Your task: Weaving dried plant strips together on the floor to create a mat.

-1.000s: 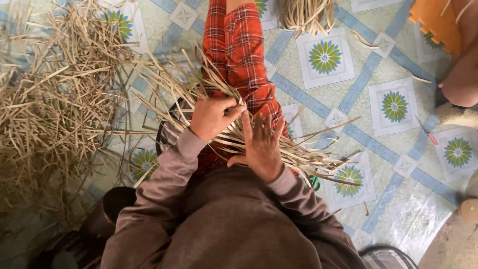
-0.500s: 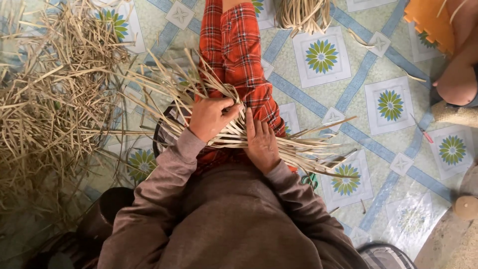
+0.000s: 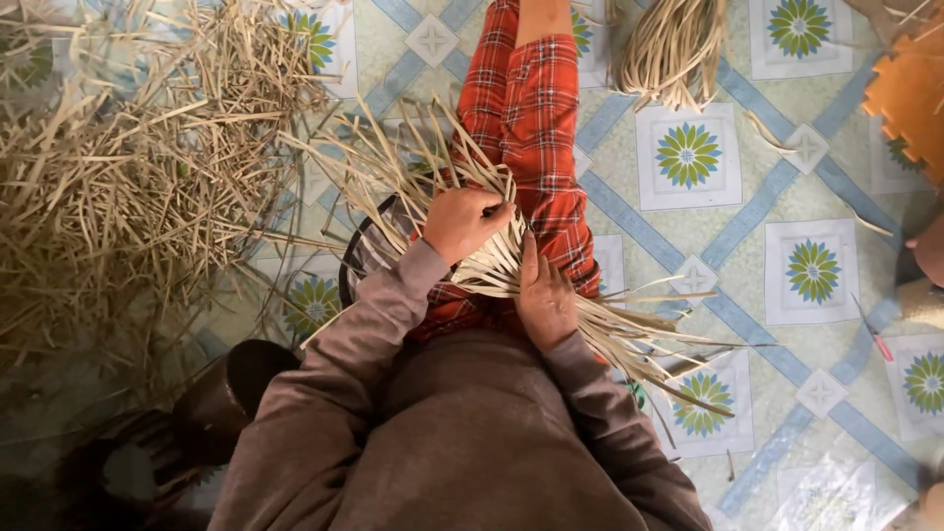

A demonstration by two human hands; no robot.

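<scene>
Strip bundle [image 3: 675, 44] cut off above

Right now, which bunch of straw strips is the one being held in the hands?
The fanned bunch of strips across the red plaid lap, gripped by the left hand and pressed by the right hand; the big loose heap and the curved bundle lie untouched.

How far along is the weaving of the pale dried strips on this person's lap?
Done: a small patch of pale dried flat strips is interlaced on the red checked lap. In hand: the left hand pinches strips in a closed grip at the patch's upper edge, while the right hand presses flat on it. Left: most of it; long loose strip ends fan out unwoven, and a big heap of dried strips lies on the floor.
</scene>
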